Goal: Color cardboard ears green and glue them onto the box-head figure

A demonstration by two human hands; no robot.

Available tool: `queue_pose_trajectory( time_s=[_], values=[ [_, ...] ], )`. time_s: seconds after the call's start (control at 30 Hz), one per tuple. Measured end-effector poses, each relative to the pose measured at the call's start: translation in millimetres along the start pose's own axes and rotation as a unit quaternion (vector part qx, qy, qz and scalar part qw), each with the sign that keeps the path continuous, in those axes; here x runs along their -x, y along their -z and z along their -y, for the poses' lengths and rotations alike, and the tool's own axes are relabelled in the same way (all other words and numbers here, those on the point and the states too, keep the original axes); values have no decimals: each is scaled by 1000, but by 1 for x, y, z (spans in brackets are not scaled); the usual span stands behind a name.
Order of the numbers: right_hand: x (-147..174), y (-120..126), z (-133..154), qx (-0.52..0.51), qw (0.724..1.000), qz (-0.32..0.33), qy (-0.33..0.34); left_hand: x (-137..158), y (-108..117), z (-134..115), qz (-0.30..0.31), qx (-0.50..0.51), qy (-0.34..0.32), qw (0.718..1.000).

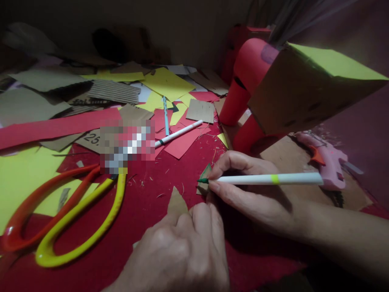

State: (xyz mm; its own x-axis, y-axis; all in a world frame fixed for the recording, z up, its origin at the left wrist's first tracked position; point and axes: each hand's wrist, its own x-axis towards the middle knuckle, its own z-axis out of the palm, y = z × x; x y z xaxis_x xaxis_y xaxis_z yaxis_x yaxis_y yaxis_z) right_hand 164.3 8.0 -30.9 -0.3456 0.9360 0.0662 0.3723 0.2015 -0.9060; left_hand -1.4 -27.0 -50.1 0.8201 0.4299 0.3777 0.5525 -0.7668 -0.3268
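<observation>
My right hand (252, 186) pinches a slim white felt-tip pen (291, 179) with a green tip. Its tip is at a small cardboard piece (202, 187), whose upper part is coloured green. Curled close by, my left hand (182, 247) has its fingertips against the lower edge of that small piece, partly hidden from view. A pointed bit of brown cardboard (177, 202) sticks out beyond the left knuckles; whether the hand grips it or merely covers its lower end I cannot tell. Scissors (79, 219) with orange and yellow handles lie to the left, their blades blurred out.
Another white pen (182, 132) and a light blue stick (165, 115) lie ahead among red, yellow and cardboard scraps (133, 113). At right stand red paper tubes (232, 101) and a cardboard box (304, 89) with a yellow-green face. A pink glue gun (330, 162) rests below it.
</observation>
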Motion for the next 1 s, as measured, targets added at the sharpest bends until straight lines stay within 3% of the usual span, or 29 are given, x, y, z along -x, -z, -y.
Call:
queue_pose_trajectory(
  time_s=[0.37, 0.53, 0.7, 1.0],
  values=[
    [1, 1, 2, -2, 999, 28, -21, 1, 0, -1, -15, 11, 14, 1000],
    [1, 2, 5, 32, 999, 5, 11, -2, 1, 0, -2, 11, 10, 1000],
    [1, 3, 3, 51, 997, 55, 0, -3, 1, 0, -13, 22, 12, 1000],
    [0, 1, 2, 44, 997, 71, 2, -2, 0, -2, -11, 31, 11, 999]
  ],
)
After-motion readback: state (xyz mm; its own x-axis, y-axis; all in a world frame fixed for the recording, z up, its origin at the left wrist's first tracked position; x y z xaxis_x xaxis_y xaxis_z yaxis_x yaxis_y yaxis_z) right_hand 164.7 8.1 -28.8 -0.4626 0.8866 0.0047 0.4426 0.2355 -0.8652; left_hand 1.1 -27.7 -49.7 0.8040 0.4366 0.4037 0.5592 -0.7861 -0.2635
